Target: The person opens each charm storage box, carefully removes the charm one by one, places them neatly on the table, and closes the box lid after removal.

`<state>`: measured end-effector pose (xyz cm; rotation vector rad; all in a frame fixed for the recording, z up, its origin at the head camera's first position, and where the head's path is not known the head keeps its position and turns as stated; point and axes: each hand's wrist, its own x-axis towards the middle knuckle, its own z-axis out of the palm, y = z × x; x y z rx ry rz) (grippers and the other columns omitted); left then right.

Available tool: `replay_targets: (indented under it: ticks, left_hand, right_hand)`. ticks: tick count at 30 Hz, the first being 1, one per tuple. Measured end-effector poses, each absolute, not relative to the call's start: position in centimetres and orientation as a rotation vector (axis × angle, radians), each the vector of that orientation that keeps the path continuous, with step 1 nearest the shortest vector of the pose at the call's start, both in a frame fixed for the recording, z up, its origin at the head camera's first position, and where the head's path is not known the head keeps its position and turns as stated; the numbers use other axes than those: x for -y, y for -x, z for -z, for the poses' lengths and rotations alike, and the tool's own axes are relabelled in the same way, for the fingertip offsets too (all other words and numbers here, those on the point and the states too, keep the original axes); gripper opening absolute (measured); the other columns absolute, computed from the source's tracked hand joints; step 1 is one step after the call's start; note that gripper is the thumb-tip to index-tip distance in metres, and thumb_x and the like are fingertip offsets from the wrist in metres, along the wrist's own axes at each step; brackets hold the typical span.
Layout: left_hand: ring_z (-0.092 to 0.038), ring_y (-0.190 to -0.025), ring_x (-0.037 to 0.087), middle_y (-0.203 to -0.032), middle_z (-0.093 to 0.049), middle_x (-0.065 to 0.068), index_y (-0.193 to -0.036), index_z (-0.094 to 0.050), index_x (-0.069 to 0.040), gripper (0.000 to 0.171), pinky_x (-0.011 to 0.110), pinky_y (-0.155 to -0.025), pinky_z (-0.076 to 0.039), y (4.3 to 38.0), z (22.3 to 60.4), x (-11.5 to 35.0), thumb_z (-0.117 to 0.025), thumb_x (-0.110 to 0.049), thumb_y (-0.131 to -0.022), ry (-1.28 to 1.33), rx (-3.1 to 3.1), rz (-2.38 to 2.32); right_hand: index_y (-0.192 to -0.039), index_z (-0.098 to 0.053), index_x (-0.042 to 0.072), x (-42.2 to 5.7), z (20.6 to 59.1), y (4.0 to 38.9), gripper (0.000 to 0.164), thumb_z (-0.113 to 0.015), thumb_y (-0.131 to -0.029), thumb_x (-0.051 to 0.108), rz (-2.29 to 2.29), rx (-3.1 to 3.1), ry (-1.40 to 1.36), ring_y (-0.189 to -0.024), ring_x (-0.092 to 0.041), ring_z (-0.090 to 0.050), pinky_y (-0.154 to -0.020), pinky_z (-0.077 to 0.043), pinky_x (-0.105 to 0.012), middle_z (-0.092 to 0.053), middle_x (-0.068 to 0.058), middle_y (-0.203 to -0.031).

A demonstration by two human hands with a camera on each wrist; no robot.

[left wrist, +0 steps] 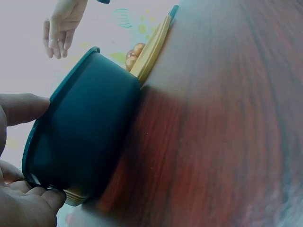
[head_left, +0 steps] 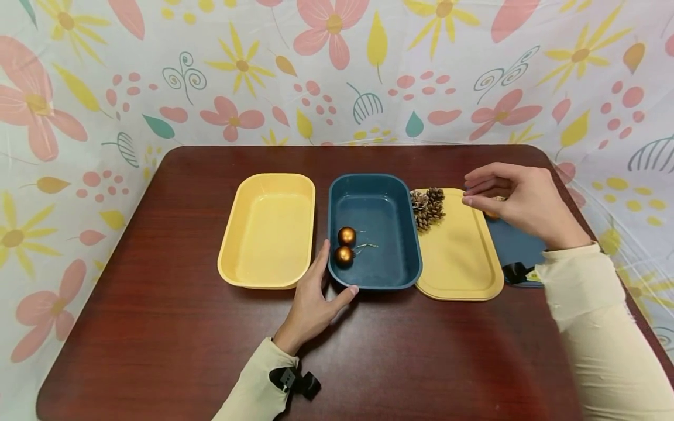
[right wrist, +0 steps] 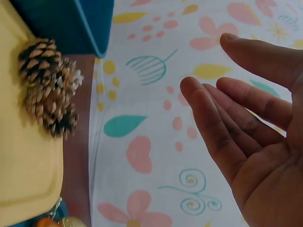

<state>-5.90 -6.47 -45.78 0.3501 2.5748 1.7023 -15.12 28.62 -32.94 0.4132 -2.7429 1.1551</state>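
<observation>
My left hand (head_left: 312, 304) grips the front left corner of a deep blue plastic container (head_left: 379, 283), thumb at its front rim and fingers along its left side. Two shiny copper-coloured baubles (head_left: 345, 256) with a bit of gold string lie inside, near the left wall. Above the right side of the table hovers my right hand (head_left: 521, 199), empty, its fingers loosely bent and the thumb apart from them. Below and left of it, a cluster of pine cones (head_left: 429, 209) sits on a yellow lid (head_left: 463, 257). Beneath the right hand, a copper bauble (head_left: 492, 215) is partly hidden.
To the left stands a yellow container (head_left: 268, 234) with a bare inside. A blue lid (head_left: 513, 248) lies at the right, partly covered by my right arm and a black strap. Patterned cloth (head_left: 337, 88) hangs behind the dark wooden table (head_left: 400, 356).
</observation>
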Motion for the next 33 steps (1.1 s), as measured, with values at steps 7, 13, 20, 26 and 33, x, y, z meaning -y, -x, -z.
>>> replay_targets:
  ticks: [7,13,20,26,33]
  left_hand:
    - [-0.021,-0.155,0.018,-0.169,-0.02,0.007,-0.161,-0.018,-0.009,0.097,0.046,-0.125,-0.027,5.9,45.7,6.4,-0.077,-0.026,-0.086,-0.351,-2.579,-1.699]
    - [-0.022,-0.155,0.018,-0.168,-0.021,0.009,-0.161,-0.018,-0.009,0.097,0.046,-0.124,-0.028,5.9,45.7,6.3,-0.077,-0.026,-0.086,-0.353,-2.576,-1.704]
    - [-0.023,-0.155,0.018,-0.168,-0.021,0.008,-0.161,-0.018,-0.01,0.097,0.045,-0.124,-0.028,5.8,45.7,6.4,-0.078,-0.026,-0.086,-0.35,-2.574,-1.719]
    - [-0.024,-0.154,0.018,-0.168,-0.022,0.01,-0.161,-0.019,-0.008,0.097,0.044,-0.123,-0.029,5.8,45.7,6.5,-0.078,-0.023,-0.085,-0.346,-2.578,-1.733]
    - [-0.023,-0.155,0.018,-0.168,-0.021,0.01,-0.161,-0.019,-0.009,0.097,0.044,-0.123,-0.029,5.8,45.8,6.4,-0.078,-0.022,-0.086,-0.346,-2.569,-1.734]
  right_hand:
    - [-0.112,-0.074,0.015,-26.8,33.1,15.7,0.031,-0.083,-0.082,0.012,-1.177,2.735,-0.433,-0.081,0.006,-0.069,-0.071,-0.054,-0.008,-0.074,0.013,-0.093]
    - [-0.111,-0.074,0.014,-25.6,33.1,16.2,0.031,-0.084,-0.081,0.012,-1.207,2.729,-0.426,-0.082,0.005,-0.069,-0.072,-0.054,-0.009,-0.074,0.01,-0.095]
    - [-0.112,-0.074,0.016,-24.5,32.9,16.2,0.03,-0.083,-0.083,0.012,-1.226,2.694,-0.467,-0.084,0.005,-0.069,-0.075,-0.054,-0.007,-0.075,0.003,-0.099]
    - [-0.112,-0.074,0.015,-23.2,32.4,16.5,0.03,-0.082,-0.083,0.012,-1.184,2.674,-0.554,-0.083,0.007,-0.068,-0.076,-0.053,-0.006,-0.075,-0.008,-0.102]
    - [-0.113,-0.073,0.012,-21.7,32.2,16.9,0.029,-0.081,-0.085,0.013,-1.193,2.689,-0.63,-0.084,0.007,-0.068,-0.075,-0.054,-0.008,-0.075,-0.008,-0.103]
